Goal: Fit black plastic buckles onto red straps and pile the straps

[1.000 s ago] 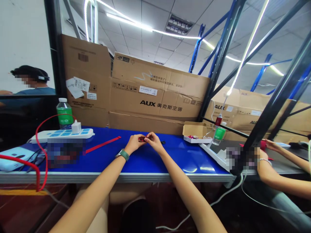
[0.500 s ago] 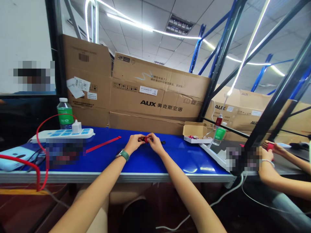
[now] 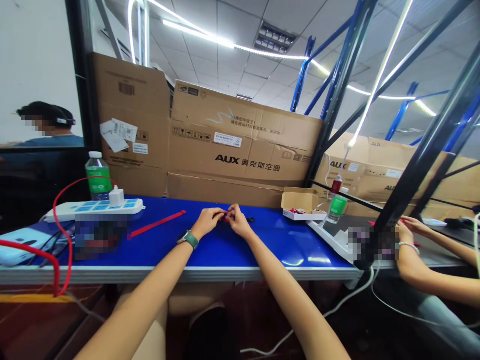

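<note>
Pinching a red part (image 3: 225, 218), left hand (image 3: 210, 222) and right hand (image 3: 239, 223) meet near the table's (image 3: 285, 245) far edge; fingers clamped on it.

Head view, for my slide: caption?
Left hand and right hand hold a small red item over a blue table.

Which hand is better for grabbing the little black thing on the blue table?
Probably the right hand: it sits just beside the small black piece, while the left hand, wearing a watch, is farther off, past the small red piece between them.
</note>
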### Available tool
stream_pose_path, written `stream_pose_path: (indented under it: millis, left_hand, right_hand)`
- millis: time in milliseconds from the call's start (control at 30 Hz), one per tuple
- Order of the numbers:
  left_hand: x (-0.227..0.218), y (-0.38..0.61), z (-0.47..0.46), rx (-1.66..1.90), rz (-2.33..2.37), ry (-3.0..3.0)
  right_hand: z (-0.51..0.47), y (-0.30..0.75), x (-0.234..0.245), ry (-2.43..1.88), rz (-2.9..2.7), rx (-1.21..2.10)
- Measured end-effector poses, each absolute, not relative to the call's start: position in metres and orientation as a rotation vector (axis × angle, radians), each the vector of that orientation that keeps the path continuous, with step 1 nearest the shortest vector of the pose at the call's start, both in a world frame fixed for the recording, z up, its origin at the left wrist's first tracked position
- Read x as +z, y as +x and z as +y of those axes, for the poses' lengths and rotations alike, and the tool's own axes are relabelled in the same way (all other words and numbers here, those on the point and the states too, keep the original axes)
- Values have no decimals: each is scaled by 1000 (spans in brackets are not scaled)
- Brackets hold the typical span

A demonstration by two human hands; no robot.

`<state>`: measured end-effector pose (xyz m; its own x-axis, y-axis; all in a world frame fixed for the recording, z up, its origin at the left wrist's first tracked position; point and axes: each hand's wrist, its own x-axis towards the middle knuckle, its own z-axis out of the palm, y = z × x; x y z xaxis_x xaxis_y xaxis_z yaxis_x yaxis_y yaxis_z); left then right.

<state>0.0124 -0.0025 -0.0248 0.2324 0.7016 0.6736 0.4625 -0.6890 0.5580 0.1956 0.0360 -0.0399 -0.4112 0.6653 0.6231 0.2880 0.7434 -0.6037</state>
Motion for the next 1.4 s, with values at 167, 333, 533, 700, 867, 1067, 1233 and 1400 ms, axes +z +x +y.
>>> stream_pose_path:
  millis: [167, 333, 533, 700, 867, 1067, 1233, 1400]
  left_hand:
    - [-28, 11, 4, 1473, 1060, 2092]
    - [-36, 10, 20, 1606, 1008, 1784]
    - [-39, 10, 28, 1578, 839, 1594]
    - [-42, 5, 32, 1775, 989, 1512]
    - [-44, 2, 36, 1852, 1078, 1649]
    - [-32, 4, 17, 1791, 1306, 1949]
    - [-28, 4, 5, 1498, 1768, 2017]
    - [-31, 1, 7, 1318, 1890, 2039]
  right_hand:
    - [38, 196, -38, -693, -1929, 579]
    - [29, 197, -28, -648, -1999, 379]
    - [15, 196, -17, -612, -1994, 283]
    - [12, 197, -14, -688, -1933, 209]
    - [15, 196, -17, -641, -1960, 201]
    - [21, 199, -19, -700, -2003, 271]
    - [22, 205, -23, -768, -2219, 358]
    - [21, 207, -26, -814, -2295, 352]
